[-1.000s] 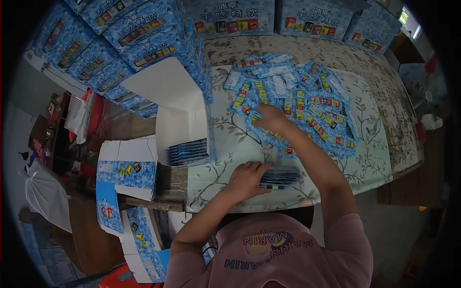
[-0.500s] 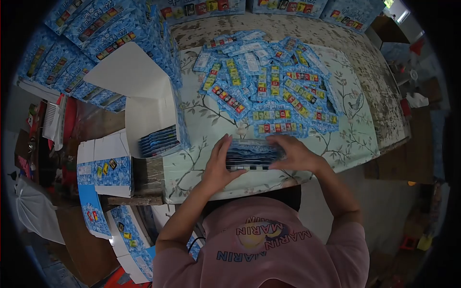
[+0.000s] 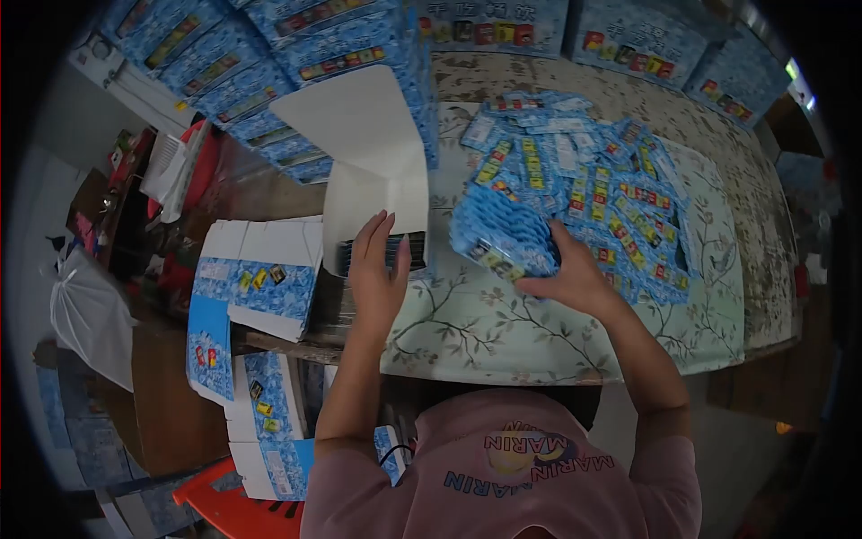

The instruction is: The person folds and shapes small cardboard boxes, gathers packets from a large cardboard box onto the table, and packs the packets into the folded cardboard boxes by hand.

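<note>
A thick stack of blue printed packets (image 3: 503, 232) is gripped at its right end by my right hand (image 3: 579, 274), held tilted above the cloth. My left hand (image 3: 377, 278) reaches to the front of an open white-lined carton (image 3: 375, 175), its fingers stretched out and apart. Dark-edged packets (image 3: 410, 250) stand in a row inside that carton, partly hidden behind my left hand. Beyond my right hand, many loose blue packets (image 3: 620, 193) with small coloured pictures lie in a spread pile on the table.
A floral cloth (image 3: 467, 328) covers part of the worn wooden table (image 3: 763, 296). Closed blue cartons (image 3: 242, 90) are stacked at the far left, with more cartons (image 3: 628, 45) along the back. Flattened cartons (image 3: 269, 269) lie at the left, above a red stool (image 3: 238, 503).
My right hand has carried the stack of packets up and towards the carton. My left hand has let go of the stack and moved left to the carton's opening. The view has shifted left.
</note>
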Motion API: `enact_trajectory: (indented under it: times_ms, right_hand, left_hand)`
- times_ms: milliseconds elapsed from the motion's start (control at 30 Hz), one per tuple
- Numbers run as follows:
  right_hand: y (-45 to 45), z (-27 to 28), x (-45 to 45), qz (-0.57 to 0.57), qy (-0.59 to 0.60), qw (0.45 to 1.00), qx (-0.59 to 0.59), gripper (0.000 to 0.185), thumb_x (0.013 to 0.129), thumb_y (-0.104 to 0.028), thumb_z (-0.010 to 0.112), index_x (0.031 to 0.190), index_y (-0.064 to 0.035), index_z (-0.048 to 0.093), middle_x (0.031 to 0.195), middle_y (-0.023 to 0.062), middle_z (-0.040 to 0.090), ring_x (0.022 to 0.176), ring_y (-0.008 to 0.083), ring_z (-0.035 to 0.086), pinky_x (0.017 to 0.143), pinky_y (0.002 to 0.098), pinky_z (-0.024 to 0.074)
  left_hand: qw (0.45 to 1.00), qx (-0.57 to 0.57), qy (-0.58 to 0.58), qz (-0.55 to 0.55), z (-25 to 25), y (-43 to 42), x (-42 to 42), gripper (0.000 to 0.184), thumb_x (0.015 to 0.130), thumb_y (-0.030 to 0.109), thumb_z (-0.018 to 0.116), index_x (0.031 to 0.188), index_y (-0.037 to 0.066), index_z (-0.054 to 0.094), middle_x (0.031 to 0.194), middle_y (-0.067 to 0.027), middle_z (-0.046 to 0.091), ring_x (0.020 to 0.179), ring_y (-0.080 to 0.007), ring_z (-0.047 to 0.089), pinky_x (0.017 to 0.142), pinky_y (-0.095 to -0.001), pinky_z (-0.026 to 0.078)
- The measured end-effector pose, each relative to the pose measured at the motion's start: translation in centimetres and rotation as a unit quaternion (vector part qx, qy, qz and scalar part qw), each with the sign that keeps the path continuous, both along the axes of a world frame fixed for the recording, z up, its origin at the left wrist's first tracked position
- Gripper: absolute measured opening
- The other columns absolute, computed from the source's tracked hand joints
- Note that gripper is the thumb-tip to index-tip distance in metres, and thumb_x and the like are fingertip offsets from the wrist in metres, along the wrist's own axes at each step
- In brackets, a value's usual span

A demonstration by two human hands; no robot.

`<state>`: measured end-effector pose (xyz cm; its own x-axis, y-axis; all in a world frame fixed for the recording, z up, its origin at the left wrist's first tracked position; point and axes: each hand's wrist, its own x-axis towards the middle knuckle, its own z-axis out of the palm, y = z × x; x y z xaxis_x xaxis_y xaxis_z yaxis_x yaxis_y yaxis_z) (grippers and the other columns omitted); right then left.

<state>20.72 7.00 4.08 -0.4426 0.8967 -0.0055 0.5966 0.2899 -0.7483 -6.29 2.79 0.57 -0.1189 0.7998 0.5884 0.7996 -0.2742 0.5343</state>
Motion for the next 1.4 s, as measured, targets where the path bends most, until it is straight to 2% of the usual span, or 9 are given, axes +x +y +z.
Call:
enact_trajectory:
  times_ms: [167, 367, 633, 833, 967, 1100, 1167, 1267, 1400]
  right_hand:
    - [6.2, 3.3, -13.2, 0.054, 0.079, 0.995, 0.036, 0.080, 0.062, -0.031, 0.079, 0.122, 0.0033, 0.039, 0.107, 0.0210, 0.056, 0.098, 0.0328, 0.057, 0.083, 0.0382, 0.0463]
    - [10.2, -2.0, -20.6, 0.176, -0.208, 0.941, 0.200, 0.077, 0.061, -0.035, 0.078, 0.118, 0.0021, 0.042, 0.099, 0.0191, 0.057, 0.093, 0.0359, 0.057, 0.080, 0.0410, 0.0463]
    - [16.7, -4.2, -25.9, 0.301, -0.240, 0.911, -0.151, 0.092, 0.077, -0.073, 0.039, 0.120, 0.0081, 0.049, 0.121, 0.0295, 0.049, 0.110, 0.0378, 0.051, 0.093, 0.0402, 0.0398]
    - [13.3, -4.9, -26.4, 0.341, -0.190, 0.918, -0.070, 0.078, 0.083, -0.065, 0.034, 0.113, 0.0036, 0.057, 0.111, 0.0236, 0.057, 0.106, 0.0357, 0.053, 0.092, 0.0411, 0.0399]
    - [11.2, -3.6, -22.2, 0.264, -0.160, 0.951, -0.023, 0.056, 0.087, -0.050, 0.046, 0.112, -0.0011, 0.056, 0.110, 0.0192, 0.057, 0.103, 0.0313, 0.055, 0.086, 0.0389, 0.0421]
    - [13.6, -1.8, -11.3, 0.129, 0.183, 0.950, 0.218, 0.024, 0.087, -0.023, 0.058, 0.099, -0.0027, 0.061, 0.093, 0.0115, 0.062, 0.091, 0.0268, 0.057, 0.072, 0.0390, 0.0457]
    - [18.1, -2.2, -7.4, -0.053, 0.129, 0.980, 0.139, 0.026, 0.088, -0.026, 0.057, 0.098, -0.0028, 0.062, 0.091, 0.0132, 0.063, 0.092, 0.0276, 0.057, 0.070, 0.0394, 0.0466]
    - [27.2, -6.6, -4.3, -0.107, 0.006, 0.943, 0.315, 0.029, 0.084, -0.032, 0.059, 0.097, -0.0064, 0.063, 0.084, 0.0148, 0.064, 0.081, 0.0320, 0.060, 0.071, 0.0459, 0.0464]
    - [32.9, -9.0, -3.7, -0.166, -0.259, 0.915, 0.262, 0.058, 0.080, -0.057, 0.051, 0.119, -0.0129, 0.055, 0.115, 0.0170, 0.055, 0.106, 0.0400, 0.049, 0.089, 0.0587, 0.0341]
  left_hand:
    - [0.988, -0.125, 0.090, 0.027, -1.3, -0.1, -3.0, 0.024, 0.079, 0.013, 0.065, 0.100, 0.001, 0.062, 0.102, -0.0161, 0.061, 0.096, -0.0343, 0.058, 0.080, -0.0391, 0.048]
    - [0.995, -0.051, 0.082, 0.032, -1.9, -0.5, -2.8, 0.024, 0.076, 0.012, 0.065, 0.096, 0.000, 0.061, 0.100, -0.0147, 0.060, 0.094, -0.0327, 0.057, 0.080, -0.0396, 0.047]
    - [0.994, -0.065, 0.081, 0.032, -1.9, -0.4, -2.8, 0.023, 0.074, 0.010, 0.065, 0.095, 0.001, 0.060, 0.095, -0.0115, 0.058, 0.088, -0.0301, 0.056, 0.076, -0.0374, 0.047]
    - [0.993, -0.068, 0.089, 0.026, -1.9, -0.3, -3.0, 0.023, 0.074, 0.007, 0.064, 0.096, 0.001, 0.060, 0.096, -0.0120, 0.057, 0.089, -0.0304, 0.056, 0.076, -0.0377, 0.047]
    - [0.992, -0.088, 0.085, 0.007, -1.5, -0.5, -3.0, 0.025, 0.074, 0.005, 0.063, 0.098, 0.001, 0.060, 0.100, -0.0138, 0.057, 0.092, -0.0315, 0.056, 0.079, -0.0391, 0.046]
    - [0.998, 0.000, 0.060, -0.019, -0.8, -2.4, -1.8, 0.029, 0.072, 0.006, 0.065, 0.100, 0.002, 0.061, 0.106, -0.0144, 0.057, 0.098, -0.0308, 0.056, 0.082, -0.0394, 0.046]
    - [0.987, -0.019, -0.018, -0.157, -1.5, -3.3, 0.2, 0.029, 0.072, 0.006, 0.064, 0.101, 0.002, 0.061, 0.107, -0.0145, 0.057, 0.101, -0.0308, 0.055, 0.084, -0.0399, 0.046]
    - [0.943, -0.115, -0.121, -0.289, -2.5, -2.1, 4.7, 0.030, 0.073, 0.006, 0.064, 0.103, 0.002, 0.060, 0.111, -0.0164, 0.056, 0.103, -0.0329, 0.054, 0.086, -0.0408, 0.045]
    - [0.943, -0.128, -0.120, -0.281, -4.2, 3.5, 9.2, 0.044, 0.074, 0.008, 0.065, 0.115, 0.001, 0.053, 0.124, -0.0213, 0.047, 0.111, -0.0366, 0.050, 0.090, -0.0405, 0.043]
